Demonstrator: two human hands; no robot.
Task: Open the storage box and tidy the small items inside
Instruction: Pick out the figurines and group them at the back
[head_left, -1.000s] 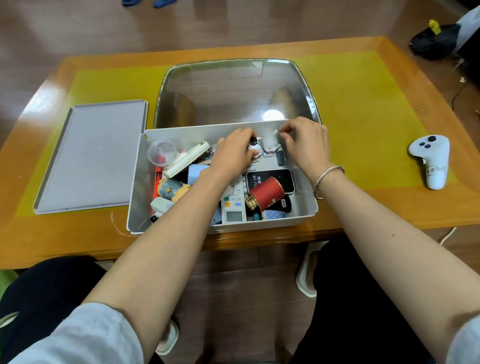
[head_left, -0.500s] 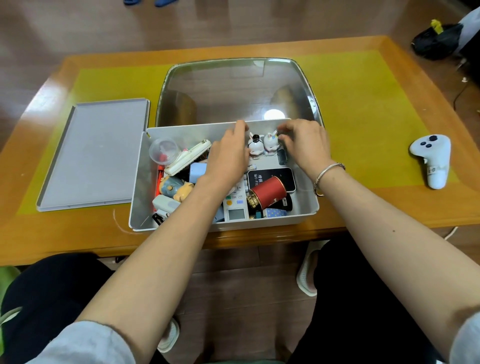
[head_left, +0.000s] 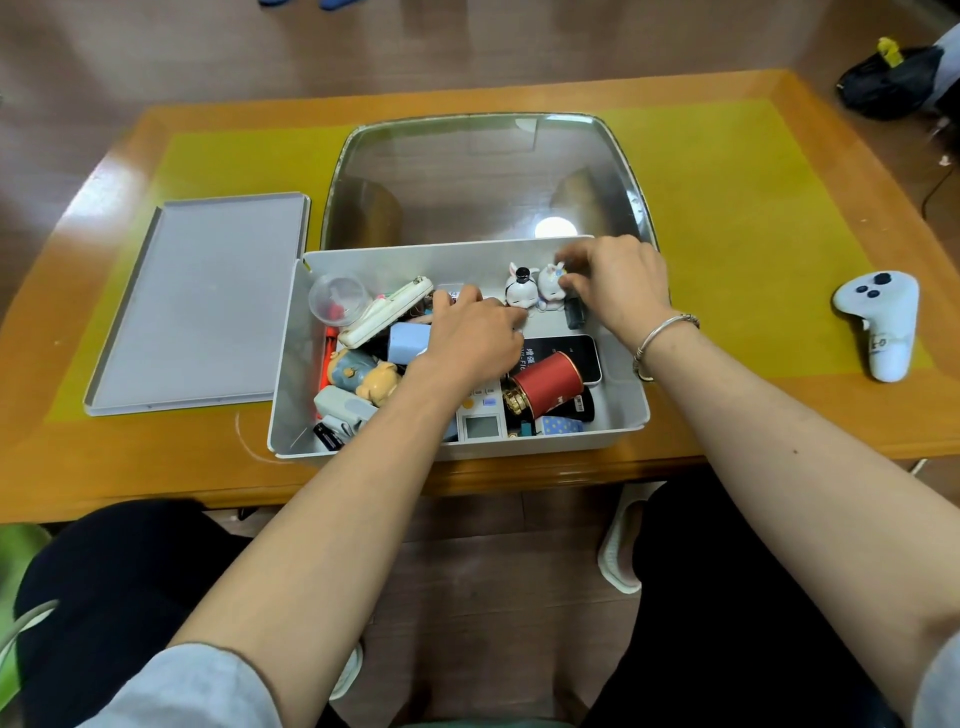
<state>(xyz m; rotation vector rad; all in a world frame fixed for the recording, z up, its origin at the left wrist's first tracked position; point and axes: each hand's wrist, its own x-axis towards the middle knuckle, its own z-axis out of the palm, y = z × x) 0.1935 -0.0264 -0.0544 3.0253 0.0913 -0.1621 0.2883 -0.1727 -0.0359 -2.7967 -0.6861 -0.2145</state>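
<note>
Head view: open storage box (head_left: 621, 415) at table centre, both hands inside.
Lid (head_left: 197, 306) lies flat at 9 o'clock of the box; left hand (head_left: 467, 338) rests, fingers curled, on the jumbled items, its grasp hidden; right hand (head_left: 615, 286) pinches a white rabbit figurine (head_left: 549, 285) at the box's 1 o'clock corner; white controller (head_left: 880, 322) lies at 3 o'clock.

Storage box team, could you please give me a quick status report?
Right hand pinching second rabbit figurine. Left hand deep in storage box, grip hidden. Lid off. Nothing blocking.
</note>
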